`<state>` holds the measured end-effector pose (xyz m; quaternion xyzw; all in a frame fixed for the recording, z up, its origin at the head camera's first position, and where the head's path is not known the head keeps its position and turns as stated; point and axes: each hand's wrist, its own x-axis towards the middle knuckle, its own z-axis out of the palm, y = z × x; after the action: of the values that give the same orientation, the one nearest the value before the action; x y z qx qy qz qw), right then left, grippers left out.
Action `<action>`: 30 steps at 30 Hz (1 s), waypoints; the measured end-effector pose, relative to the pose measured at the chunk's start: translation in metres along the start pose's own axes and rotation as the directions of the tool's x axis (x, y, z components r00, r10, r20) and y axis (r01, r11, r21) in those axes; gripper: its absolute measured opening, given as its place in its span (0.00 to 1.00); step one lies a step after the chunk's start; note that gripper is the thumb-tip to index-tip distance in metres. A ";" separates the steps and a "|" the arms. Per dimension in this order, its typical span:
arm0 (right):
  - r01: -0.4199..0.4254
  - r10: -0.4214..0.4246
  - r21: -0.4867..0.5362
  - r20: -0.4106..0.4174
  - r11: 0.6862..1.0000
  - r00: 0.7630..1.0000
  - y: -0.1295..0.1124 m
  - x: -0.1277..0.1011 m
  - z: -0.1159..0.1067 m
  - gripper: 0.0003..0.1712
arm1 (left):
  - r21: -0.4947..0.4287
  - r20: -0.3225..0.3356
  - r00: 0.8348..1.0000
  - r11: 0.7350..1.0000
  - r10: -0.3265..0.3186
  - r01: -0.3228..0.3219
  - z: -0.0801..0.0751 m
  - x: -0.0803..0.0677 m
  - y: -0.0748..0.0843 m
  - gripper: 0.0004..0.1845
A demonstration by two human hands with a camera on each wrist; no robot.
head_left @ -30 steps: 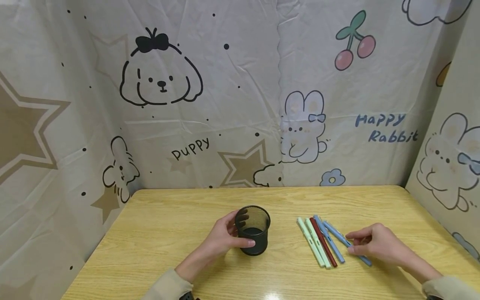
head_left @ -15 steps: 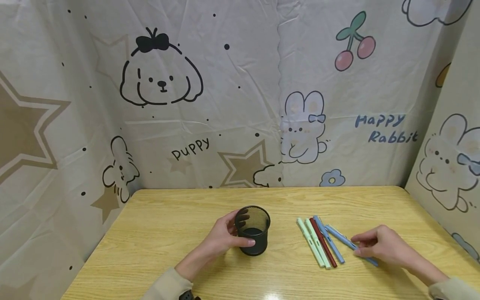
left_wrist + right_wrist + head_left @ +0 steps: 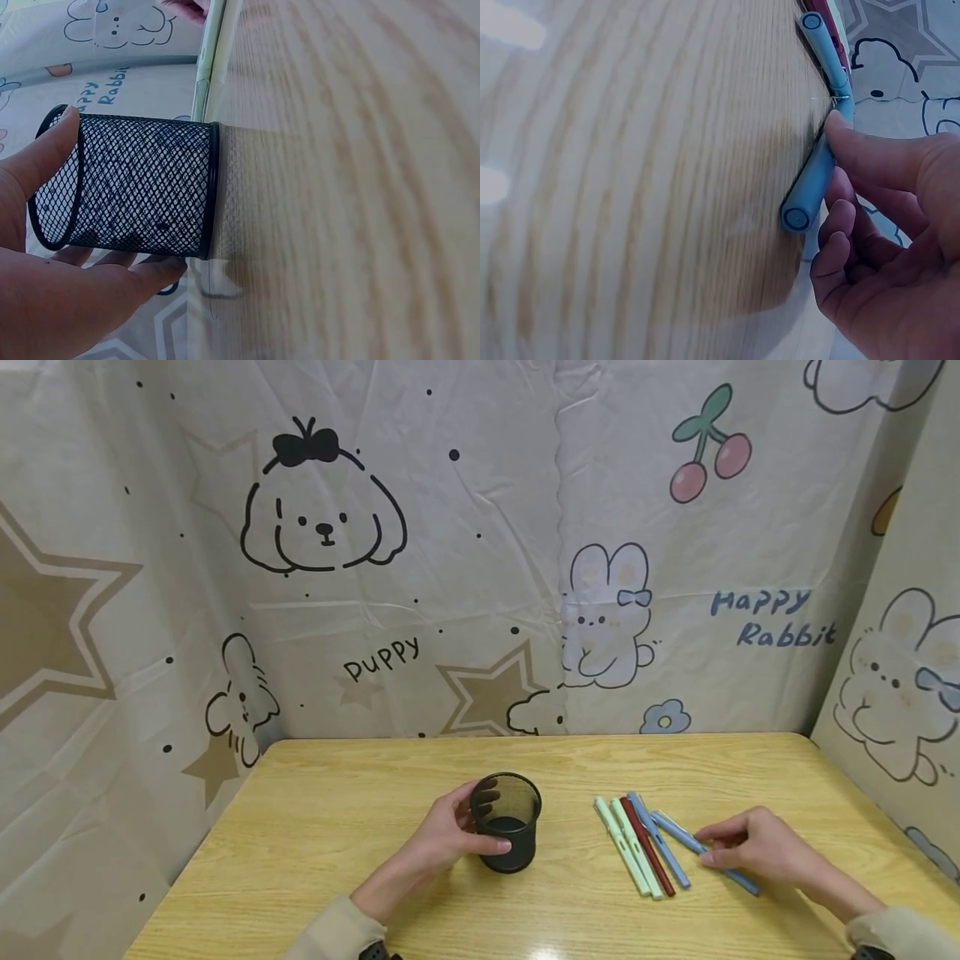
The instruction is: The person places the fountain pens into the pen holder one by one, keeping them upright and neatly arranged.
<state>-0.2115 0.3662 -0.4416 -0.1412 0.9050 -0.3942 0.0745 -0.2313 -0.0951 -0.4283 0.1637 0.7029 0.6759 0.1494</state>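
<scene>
A black mesh pen cup [image 3: 507,820] stands upright on the wooden table [image 3: 337,827]. My left hand [image 3: 459,832] grips it from the left, thumb in front and fingers behind. The left wrist view shows the cup [image 3: 135,187] between thumb and fingers of that hand [image 3: 52,292]. To the right lie several pens in a row: two light green [image 3: 628,847], one dark red [image 3: 647,845], one blue [image 3: 660,839]. My right hand [image 3: 718,850] pinches a second blue pen [image 3: 677,832], the rightmost one, which lies on the table. In the right wrist view, the thumb [image 3: 870,161] presses this pen [image 3: 814,180].
Printed cartoon cloth [image 3: 480,568] walls in the table at the back and on both sides. Bare tabletop lies behind the cup and pens and to the left of the cup.
My right hand has slid the rightmost blue pen slightly to the right, away from the other pens. The left hand and the cup have not moved.
</scene>
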 end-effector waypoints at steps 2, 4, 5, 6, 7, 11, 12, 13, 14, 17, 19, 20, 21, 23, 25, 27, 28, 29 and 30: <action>-0.002 0.002 -0.015 -0.006 1.000 1.000 0.000 0.000 0.000 0.18 | -0.001 0.001 1.000 1.000 0.001 -0.001 0.000 0.000 0.000 0.47; -0.002 0.001 -0.027 -0.006 1.000 1.000 0.001 -0.001 -0.001 0.17 | 0.000 0.000 1.000 1.000 0.001 -0.001 0.000 0.000 0.000 0.48; -0.004 0.003 -0.029 -0.005 1.000 1.000 0.001 -0.002 -0.002 0.17 | 0.000 0.000 1.000 1.000 0.001 -0.001 0.000 0.000 0.000 0.48; -0.008 0.008 -0.033 -0.003 0.999 1.000 0.001 -0.003 -0.002 0.17 | 0.000 0.000 1.000 1.000 0.001 -0.001 0.000 0.000 0.000 0.48; -0.013 0.013 -0.035 -0.002 0.999 1.000 0.001 -0.003 -0.003 0.16 | 0.001 0.000 1.000 1.000 0.000 0.000 0.000 0.000 0.000 0.48; -0.036 0.036 -0.029 0.006 0.999 0.999 0.001 -0.005 -0.006 0.17 | 0.003 -0.002 1.000 1.000 0.000 0.000 0.000 0.000 0.000 0.47; -0.041 0.041 -0.032 0.007 0.999 0.999 0.000 -0.005 -0.006 0.17 | 0.003 -0.002 1.000 1.000 0.000 0.000 0.000 0.000 0.000 0.47; -0.045 0.046 -0.033 0.006 0.998 0.999 0.000 -0.005 -0.006 0.17 | 0.003 -0.002 1.000 1.000 0.000 0.000 0.000 0.000 -0.001 0.47; -0.050 0.050 -0.035 0.006 0.998 0.999 -0.001 -0.005 -0.006 0.18 | 0.001 -0.002 1.000 1.000 0.000 0.000 0.000 0.000 -0.001 0.47; -0.060 0.060 -0.049 0.001 0.997 0.998 -0.002 -0.004 -0.005 0.20 | -0.007 0.003 1.000 1.000 -0.001 0.001 0.000 0.000 -0.001 0.47; -0.064 0.064 -0.057 -0.002 0.996 0.998 -0.002 -0.003 -0.005 0.20 | -0.013 0.005 1.000 1.000 -0.002 0.002 -0.001 0.000 -0.001 0.48; -0.065 0.065 -0.062 -0.004 0.996 0.998 -0.002 -0.003 -0.004 0.21 | -0.016 0.006 1.000 1.000 -0.003 0.003 -0.001 0.000 -0.001 0.48; -0.066 0.065 -0.066 -0.008 0.996 0.998 -0.002 -0.003 -0.004 0.21 | -0.017 0.006 1.000 1.000 -0.003 0.003 -0.001 0.000 -0.001 0.48; -0.066 0.065 -0.070 -0.015 0.995 0.998 -0.002 -0.003 -0.003 0.20 | -0.019 0.006 1.000 1.000 -0.002 0.002 -0.001 0.000 -0.001 0.48; -0.065 0.063 -0.073 -0.025 0.995 0.998 -0.002 -0.002 -0.002 0.20 | -0.017 0.005 1.000 1.000 -0.002 0.002 -0.001 0.001 -0.001 0.48; -0.067 0.065 -0.073 -0.030 0.995 0.997 -0.002 -0.002 -0.001 0.20 | -0.015 0.005 1.000 1.000 -0.002 0.002 -0.001 0.001 -0.001 0.48; -0.066 0.064 -0.076 -0.033 0.995 0.997 -0.001 -0.002 -0.001 0.19 | -0.014 0.005 1.000 1.000 -0.003 0.003 -0.001 0.001 -0.001 0.48; -0.067 0.064 -0.080 -0.035 0.995 0.997 -0.002 -0.002 -0.001 0.19 | -0.012 0.006 1.000 1.000 -0.004 0.004 -0.001 0.001 -0.001 0.48; -0.066 0.063 -0.084 -0.037 0.994 0.997 -0.002 -0.002 0.000 0.19 | -0.013 0.006 1.000 1.000 -0.003 0.004 -0.001 0.001 -0.001 0.48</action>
<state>-0.2095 0.3661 -0.4401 -0.1081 0.9262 -0.3551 0.0658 -0.2325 -0.0955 -0.4293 0.1635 0.6985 0.6796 0.1536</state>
